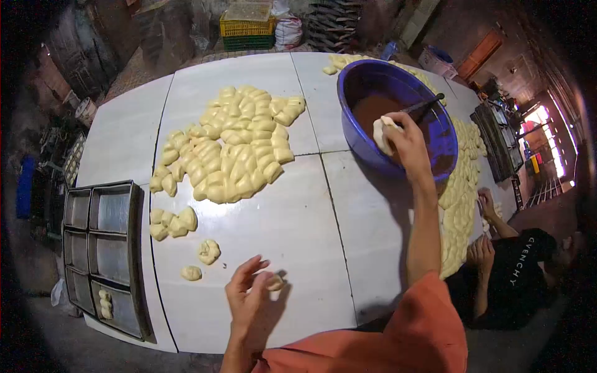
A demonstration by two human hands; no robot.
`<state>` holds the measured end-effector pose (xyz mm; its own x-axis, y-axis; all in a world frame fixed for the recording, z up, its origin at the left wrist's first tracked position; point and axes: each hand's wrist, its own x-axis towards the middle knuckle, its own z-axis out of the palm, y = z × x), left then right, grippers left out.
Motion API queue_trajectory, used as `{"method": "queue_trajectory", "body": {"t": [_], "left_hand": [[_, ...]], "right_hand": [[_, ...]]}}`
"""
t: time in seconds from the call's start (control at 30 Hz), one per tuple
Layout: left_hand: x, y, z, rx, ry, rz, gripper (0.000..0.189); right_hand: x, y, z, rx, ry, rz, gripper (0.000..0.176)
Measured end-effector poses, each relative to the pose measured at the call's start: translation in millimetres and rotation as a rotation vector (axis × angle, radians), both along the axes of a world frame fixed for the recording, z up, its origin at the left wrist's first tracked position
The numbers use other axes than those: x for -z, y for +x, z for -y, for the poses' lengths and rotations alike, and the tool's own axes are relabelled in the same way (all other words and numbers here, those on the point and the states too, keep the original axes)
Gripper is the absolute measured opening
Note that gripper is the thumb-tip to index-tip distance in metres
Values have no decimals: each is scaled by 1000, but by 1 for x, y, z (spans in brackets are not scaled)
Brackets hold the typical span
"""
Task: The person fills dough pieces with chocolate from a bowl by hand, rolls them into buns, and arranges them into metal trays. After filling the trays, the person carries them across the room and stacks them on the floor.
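Over the near rim of a blue basin holding brown filling, my right hand grips a pale piece of dough. My left hand is above the white table with its fingers apart. Beside its fingertips, a small object is partly hidden, and I cannot make out what it is. Left of that hand lie a round dough piece and a smaller one. A large cluster of dough pieces spreads across the table further away.
A dark metal tray with six compartments stands at the left, dough in its lower right one. More dough covers the table's right side, where a person in a black shirt works. Crates stand beyond the far edge.
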<state>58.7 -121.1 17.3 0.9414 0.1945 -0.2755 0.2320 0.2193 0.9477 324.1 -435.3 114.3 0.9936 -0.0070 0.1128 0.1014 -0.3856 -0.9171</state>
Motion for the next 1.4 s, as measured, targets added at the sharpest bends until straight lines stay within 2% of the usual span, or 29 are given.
{"method": "queue_trajectory", "body": {"t": [0.13, 0.23, 0.27, 0.37, 0.4, 0.5, 0.6, 0.7, 0.73, 0.83, 1.0, 1.03, 1.1, 1.17, 1.2, 1.27, 1.3, 1.33, 1.4], "left_hand": [[11, -6, -8, -97, 3, -17, 35], [5, -6, -4, -75, 10, -76, 33], [5, -7, -2, -69, -6, -101, 33], [5, -12, -3, -64, -11, -139, 35], [-1, -10, -2, -75, -9, -166, 36], [2, -10, -7, -68, -10, -149, 37], [3, -9, -12, -51, -42, -136, 35], [3, -11, -14, -14, 6, -117, 35], [9, -11, -13, -20, -5, -86, 34], [13, -2, -6, 35, -9, -20, 33], [-6, 31, 25, 230, -162, -32, 37], [-3, 37, 32, 251, -216, -4, 39], [-18, 48, 41, 226, -250, 0, 44], [-8, 53, 49, 98, -484, -2, 50], [-16, 51, 43, 59, -546, -22, 46], [-6, 41, 30, -22, -657, -34, 41], [0, 37, 25, -55, -713, -36, 38], [3, 31, 15, -143, -599, -99, 34], [8, 22, 2, -264, -623, -53, 30]], "right_hand": [[42, 78, 45, -155, -763, -110, 38], [93, 109, 67, -334, -972, -173, 38], [104, 110, 71, -451, -941, -182, 39], [84, 96, 60, -657, -699, -315, 38], [87, 99, 62, -687, -583, -478, 37], [101, 105, 76, -748, -683, -432, 35], [79, 95, 71, -482, -594, -566, 26], [66, 80, 76, -267, -132, -435, 18], [56, 73, 76, -333, 71, -473, 24], [28, 36, 45, -114, 394, -322, 22], [20, -33, -21, -104, 661, -253, 24], [22, -50, -37, -232, 767, -327, 17], [38, -80, -75, -308, 750, -367, 20], [50, -113, -111, -373, 785, -450, 22], [51, -124, -124, -416, 627, -446, 22], [59, -146, -144, -498, 877, -640, 30], [67, -155, -154, -463, 886, -635, 38], [68, -162, -161, -496, 771, -605, 44], [64, -176, -172, -556, 536, -533, 56]]}}
